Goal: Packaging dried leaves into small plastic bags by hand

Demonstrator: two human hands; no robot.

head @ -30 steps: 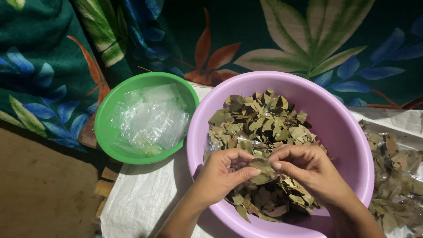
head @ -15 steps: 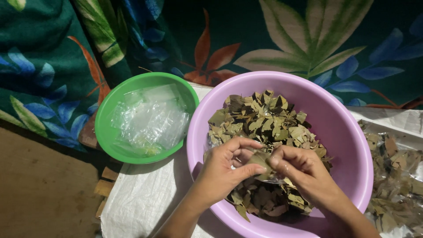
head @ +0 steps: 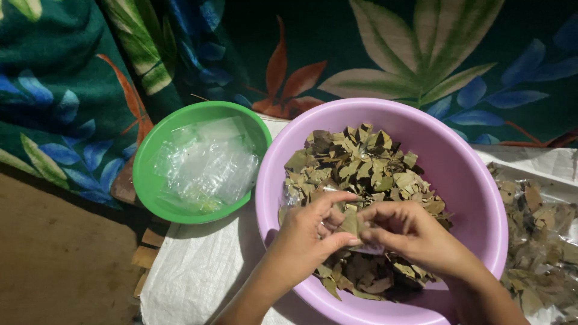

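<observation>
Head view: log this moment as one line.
left hand: pinching dried leaf | right hand: same leaf | over purple basin | green bowl: clear bags

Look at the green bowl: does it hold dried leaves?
No, the green bowl holds only clear plastic bags; the dried leaves sit in the purple bowl.

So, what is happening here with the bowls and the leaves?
A person works with both hands over a purple bowl filled with dried leaves. The left hand and the right hand pinch a leaf between them, together with what looks like a small clear bag. Beside it, a green bowl holds clear plastic bags. Packed leaves lie at the right.
</observation>
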